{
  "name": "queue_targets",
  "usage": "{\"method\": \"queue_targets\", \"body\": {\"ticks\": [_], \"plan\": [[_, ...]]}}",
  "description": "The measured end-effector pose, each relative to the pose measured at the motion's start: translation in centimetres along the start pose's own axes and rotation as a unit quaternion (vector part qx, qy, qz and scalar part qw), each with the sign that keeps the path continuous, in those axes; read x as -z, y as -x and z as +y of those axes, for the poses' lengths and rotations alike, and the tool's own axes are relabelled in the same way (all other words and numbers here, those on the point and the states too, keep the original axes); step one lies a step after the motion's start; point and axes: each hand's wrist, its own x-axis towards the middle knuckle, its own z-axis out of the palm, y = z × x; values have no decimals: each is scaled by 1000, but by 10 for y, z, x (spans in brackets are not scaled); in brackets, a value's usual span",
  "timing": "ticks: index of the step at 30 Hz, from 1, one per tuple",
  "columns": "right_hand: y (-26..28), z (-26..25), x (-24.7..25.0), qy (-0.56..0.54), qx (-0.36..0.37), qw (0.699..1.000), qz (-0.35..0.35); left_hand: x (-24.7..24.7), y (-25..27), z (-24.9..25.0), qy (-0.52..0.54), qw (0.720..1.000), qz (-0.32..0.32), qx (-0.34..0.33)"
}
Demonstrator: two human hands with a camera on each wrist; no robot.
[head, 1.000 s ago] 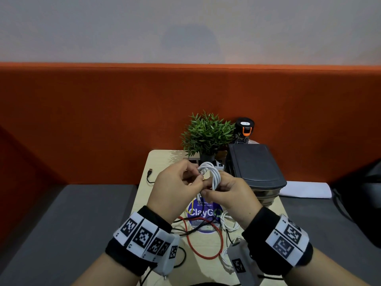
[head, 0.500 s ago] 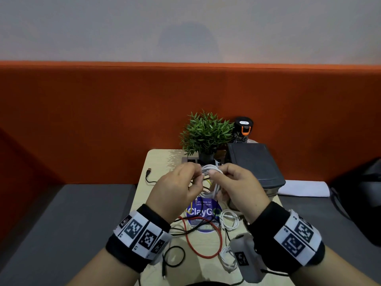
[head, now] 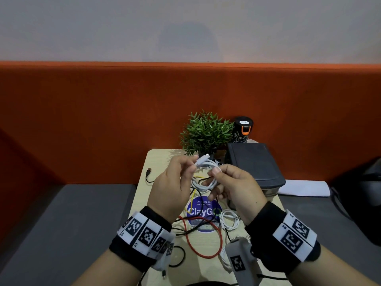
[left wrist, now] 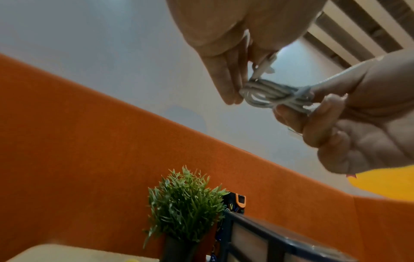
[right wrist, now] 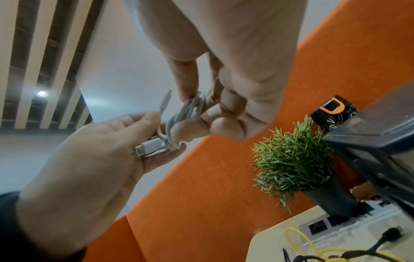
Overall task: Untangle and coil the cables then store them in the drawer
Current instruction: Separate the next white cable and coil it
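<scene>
Holding one small coil of white cable [head: 205, 178] between them above the surface [head: 162, 159], the two hands meet in mid-air in front of the plant [head: 206, 131]. The left hand [head: 171, 188] has its thumb and fingers [left wrist: 226, 78] pinched on one end of that cable, whose flat white plug [right wrist: 149, 146] lies across the fingertips in the right wrist view. The right hand [head: 237, 188] has its fingers [right wrist: 192, 127] curled round the bundle, the thumb pressing several smooth round loops together. Below the hands, loose cables lie tangled on the pale wood-look surface: one red cable [head: 206, 240] in a wide loop, one thin yellow cable [head: 192, 200], at least one black cable [head: 179, 259] and a second white cable [head: 228, 220] in a small loose heap; how many black ones there are I cannot tell. One black plug [head: 148, 172] rests apart near the left edge. A round blue sticker [head: 203, 211] with white lettering sits under the tangle. At the back stand one spiky green plant in a dark pot, one dark cylindrical bottle [head: 242, 129] with an orange clip on its lid, and one dark grey plastic drawer box [head: 255, 164] with a flat matte lid. An orange fabric partition [head: 82, 110] runs behind everything. Each wrist wears one black band with black-and-white square markers.
</scene>
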Motion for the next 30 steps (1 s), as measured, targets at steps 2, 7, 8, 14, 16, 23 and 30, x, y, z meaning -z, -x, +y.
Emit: {"method": "queue_targets", "body": {"ticks": [2, 7, 8, 14, 16, 23, 30], "plan": [[0, 2, -1, 30, 18, 999, 0, -1, -4, 2, 21, 997, 18, 72], [0, 5, 3, 83, 55, 995, -9, -2, -10, 2, 85, 974, -5, 211], [0, 6, 4, 87, 55, 995, -15, -2, -10, 2, 101, 969, -7, 226], [-5, 4, 12, 122, 83, 988, -36, 1, -13, 3, 190, 941, -46, 277], [-6, 4, 13, 137, 96, 985, -36, 1, -14, 4, 218, 927, -66, 298], [-10, 7, 15, 186, 136, 973, -25, 2, -13, 2, 240, 917, -112, 299], [-15, 6, 16, 195, 128, 972, -30, 0, -11, 1, 305, 900, -103, 295]]}}
